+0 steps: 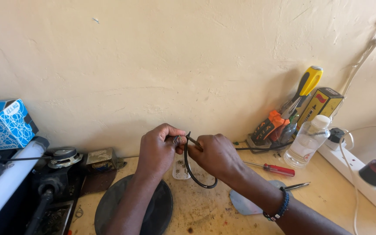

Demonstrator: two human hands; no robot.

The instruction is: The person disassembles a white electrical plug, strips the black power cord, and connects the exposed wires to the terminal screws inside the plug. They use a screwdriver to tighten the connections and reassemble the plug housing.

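Both forearms reach in over the scuffed wooden desk [205,213], meeting above it. Between them a thin black rubber cable [193,174] loops downward, its ends running roughly crosswise: left hand [158,150] pinches one end, right hand [216,156] pinches the other, equally near. Beyond the cable lies a red-handled screwdriver [271,167].

The bench holds one looped black cable [195,172], one red-handled screwdriver [271,167], one clear plastic bottle [306,141], one yellow box [320,105], one blue box [3,124], one white power strip [357,176] and one black round disc [153,209]. Two hands [157,150] [216,156] are in view.
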